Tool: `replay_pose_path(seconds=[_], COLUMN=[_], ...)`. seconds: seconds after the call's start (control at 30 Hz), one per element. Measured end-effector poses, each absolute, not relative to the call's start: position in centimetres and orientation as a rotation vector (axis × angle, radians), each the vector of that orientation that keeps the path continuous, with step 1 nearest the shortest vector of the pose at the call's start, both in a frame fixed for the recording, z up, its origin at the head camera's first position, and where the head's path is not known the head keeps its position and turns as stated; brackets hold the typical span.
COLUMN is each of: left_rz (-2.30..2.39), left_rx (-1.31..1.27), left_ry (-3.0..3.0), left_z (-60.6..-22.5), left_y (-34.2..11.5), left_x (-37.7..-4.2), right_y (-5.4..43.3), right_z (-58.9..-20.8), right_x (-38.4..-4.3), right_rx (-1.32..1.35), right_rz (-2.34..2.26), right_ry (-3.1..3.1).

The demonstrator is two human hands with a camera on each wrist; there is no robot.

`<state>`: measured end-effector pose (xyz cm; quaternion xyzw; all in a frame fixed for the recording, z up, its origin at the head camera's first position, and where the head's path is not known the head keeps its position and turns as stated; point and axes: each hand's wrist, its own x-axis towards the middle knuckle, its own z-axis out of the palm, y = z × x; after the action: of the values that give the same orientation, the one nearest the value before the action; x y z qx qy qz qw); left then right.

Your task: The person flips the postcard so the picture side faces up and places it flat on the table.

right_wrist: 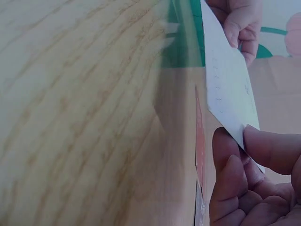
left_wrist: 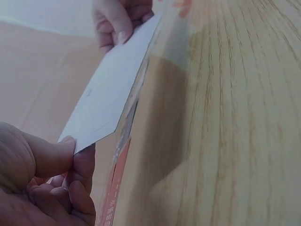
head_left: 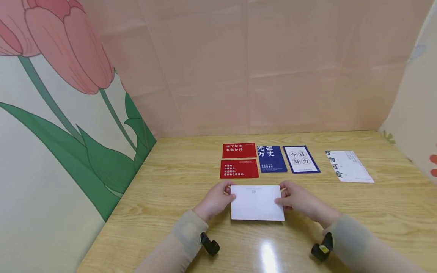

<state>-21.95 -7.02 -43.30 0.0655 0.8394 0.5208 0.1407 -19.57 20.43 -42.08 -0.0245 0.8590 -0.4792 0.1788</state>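
Observation:
A white postcard (head_left: 257,204), with faint small print near its upper edge, is held level just above the wooden table between both hands. At its left edge my left hand (head_left: 216,200) pinches it, thumb on top and fingers beneath. On the opposite edge my right hand (head_left: 300,201) grips it the same way. In the left wrist view the card (left_wrist: 110,89) casts a shadow on the wood. The right wrist view shows the card's (right_wrist: 230,84) pale face and the right thumb pressing on it. Its underside is hidden.
Beyond the hands lie two red cards, an upper one (head_left: 239,151) and a lower one (head_left: 239,169). Right of them are a blue card (head_left: 272,159), a blue-bordered white card (head_left: 302,159) and a white card (head_left: 351,166) with black characters. A pink backdrop (head_left: 256,76) closes the table's (head_left: 177,170) far edge.

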Motion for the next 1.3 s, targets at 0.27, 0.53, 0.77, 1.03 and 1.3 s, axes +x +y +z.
replay_pose_path(seconds=[0.27, 0.53, 0.77, 1.03, 1.3], left_rz=[1.630, 1.743, 1.753, 1.694, 1.761], left_rx=[0.112, 0.044, 0.062, 0.074, 0.095], left_ry=[2.384, 2.273, 2.262, 2.315, 2.203], left_z=[-42.9, -42.7, -42.2, -41.8, -41.2], left_y=[-6.9, -7.1, -7.3, -7.3, -7.3], left_x=[-22.1, -22.1, -21.9, -21.8, -21.5], right_y=[20.5, 20.6, 20.6, 20.7, 20.9], right_z=[-42.0, -41.5, -41.0, -40.5, -40.2], right_x=[-19.9, -20.1, -20.1, -19.7, -19.6], right_rx=[-0.126, -0.115, -0.082, -0.097, -0.146], right_rz=[-1.440, -1.462, -1.428, -1.438, -1.381], right_ry=[2.426, 2.450, 2.479, 2.498, 2.596])
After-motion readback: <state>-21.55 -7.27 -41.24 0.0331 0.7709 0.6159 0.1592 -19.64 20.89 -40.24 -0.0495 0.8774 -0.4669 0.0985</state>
